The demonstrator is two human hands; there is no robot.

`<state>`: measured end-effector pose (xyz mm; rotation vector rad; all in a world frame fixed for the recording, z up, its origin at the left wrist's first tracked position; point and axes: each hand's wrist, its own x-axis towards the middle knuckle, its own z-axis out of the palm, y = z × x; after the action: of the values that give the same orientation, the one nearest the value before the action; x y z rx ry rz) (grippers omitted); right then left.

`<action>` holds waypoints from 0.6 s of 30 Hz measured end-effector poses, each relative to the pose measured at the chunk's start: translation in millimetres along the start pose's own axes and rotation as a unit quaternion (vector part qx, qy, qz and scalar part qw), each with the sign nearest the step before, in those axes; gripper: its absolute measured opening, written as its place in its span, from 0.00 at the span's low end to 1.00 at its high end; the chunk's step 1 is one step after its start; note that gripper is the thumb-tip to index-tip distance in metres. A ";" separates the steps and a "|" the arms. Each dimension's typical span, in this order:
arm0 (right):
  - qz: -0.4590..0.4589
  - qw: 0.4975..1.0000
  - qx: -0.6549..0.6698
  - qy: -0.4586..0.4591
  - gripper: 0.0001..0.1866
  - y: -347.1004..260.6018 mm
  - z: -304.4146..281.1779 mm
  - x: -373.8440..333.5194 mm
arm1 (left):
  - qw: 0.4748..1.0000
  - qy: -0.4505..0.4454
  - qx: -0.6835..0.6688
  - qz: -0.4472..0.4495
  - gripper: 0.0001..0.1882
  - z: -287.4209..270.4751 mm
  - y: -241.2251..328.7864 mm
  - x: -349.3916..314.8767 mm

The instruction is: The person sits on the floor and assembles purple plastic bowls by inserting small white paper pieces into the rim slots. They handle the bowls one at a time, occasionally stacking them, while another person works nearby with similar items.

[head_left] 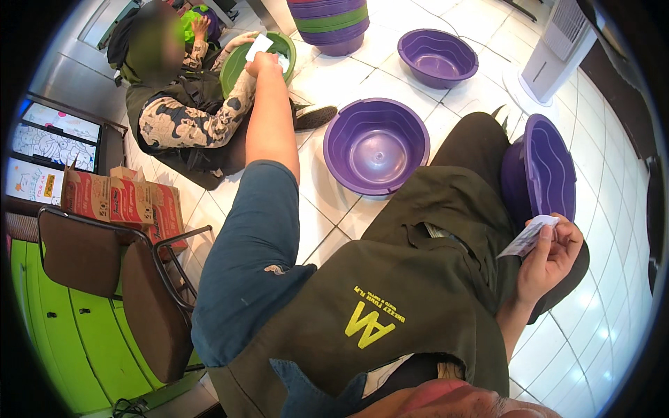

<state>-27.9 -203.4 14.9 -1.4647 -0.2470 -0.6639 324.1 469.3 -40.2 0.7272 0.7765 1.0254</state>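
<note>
My left arm reaches far out to the upper left, and my left hand (263,65) is closed on a small white paper (259,47) over a green basin (232,71). More white pieces lie inside that basin, partly hidden by my hand. On the right, my right hand (547,265) pinches a white printed slip (524,239) between thumb and fingers. Just above this slip, a purple basin (538,167) stands tilted on its side against my leg. A second purple basin (376,146) sits upright on the floor between my hands.
A co-worker (185,125) in patterned sleeves sits beside the green basin, one hand at its rim. Another person's hand (201,28) shows behind. Stacked basins (331,28), another purple basin (437,59), a white air cooler (554,52), cartons (129,198) and a brown chair (150,306) stand around.
</note>
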 end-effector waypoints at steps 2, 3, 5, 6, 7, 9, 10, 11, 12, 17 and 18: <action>0.001 1.000 0.000 -0.005 0.13 -1.0 6.2 2.6 | 1.000 -0.027 0.003 0.007 0.38 0.5 3.2 5.9; 0.005 0.999 0.037 -0.029 0.16 1.3 8.0 4.7 | 0.998 -0.055 -0.007 0.014 0.40 -7.5 14.4 22.0; 0.037 0.999 0.001 -0.009 0.19 -4.0 8.6 2.1 | 0.994 -0.106 0.008 -0.024 0.39 -4.4 -24.8 -53.3; 0.050 0.999 -0.001 -0.006 0.20 -6.3 11.3 2.7 | 0.982 -0.184 0.035 -0.004 0.31 -8.7 -30.8 -90.1; 0.056 0.998 -0.005 -0.007 0.22 -5.8 11.4 1.1 | 0.947 -0.322 0.003 -0.002 0.23 -17.5 -40.3 -163.7; 0.068 0.997 0.007 -0.026 0.25 0.0 15.5 1.6 | 0.870 -0.492 0.024 -0.030 0.17 -50.6 -29.1 -301.7; 0.073 0.997 -0.008 -0.033 0.26 1.0 16.0 1.5 | 0.751 -0.647 0.048 -0.122 0.18 -71.1 -13.7 -356.2; 0.079 0.996 -0.021 -0.046 0.27 -0.7 16.6 2.4 | 0.701 -0.697 0.086 -0.126 0.23 -89.2 -2.9 -402.9; 0.085 0.994 -0.042 -0.056 0.28 -5.5 16.6 2.8 | 0.622 -0.769 0.068 -0.131 0.27 -101.7 -5.1 -436.2; 0.059 0.997 -0.036 -0.039 0.32 -1.0 10.1 -0.5 | 0.543 -0.811 0.128 -0.176 0.25 -129.3 9.5 -530.6; 0.063 0.997 -0.024 -0.036 0.33 -4.0 9.0 -1.8 | 0.542 -0.828 0.135 -0.045 0.28 -129.8 8.5 -533.0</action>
<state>-29.4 -194.1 18.4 -1.5384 -0.1928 -0.5194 45.4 -0.4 11.8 1.4664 -0.7714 -0.2314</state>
